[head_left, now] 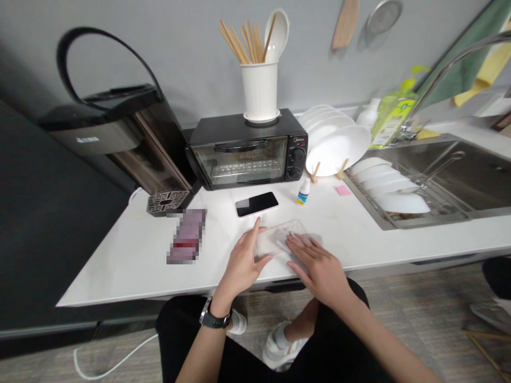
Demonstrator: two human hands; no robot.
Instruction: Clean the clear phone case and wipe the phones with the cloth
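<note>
A clear phone case (pixel 266 242) lies flat on the white counter, close to its front edge. My left hand (pixel 243 260) holds its left end, with the index finger along the far side and the thumb at the near side. Under the fingers of my right hand (pixel 319 266) is a thin greyish-white wipe (pixel 313 238), pressed down over the right part of the case. A phone (pixel 257 204) with a dark screen rests just behind the case. A small white bottle (pixel 304 191) with a blue and yellow label stands behind and to the right.
A toaster oven (pixel 243 157) stands at the back, carrying a white holder (pixel 260 90) of chopsticks. To the left are a water dispenser (pixel 155 143) and a pixelated purple item (pixel 187 236). Plates (pixel 339 149), a pink sticky note (pixel 342 190) and the sink (pixel 475 186) are right.
</note>
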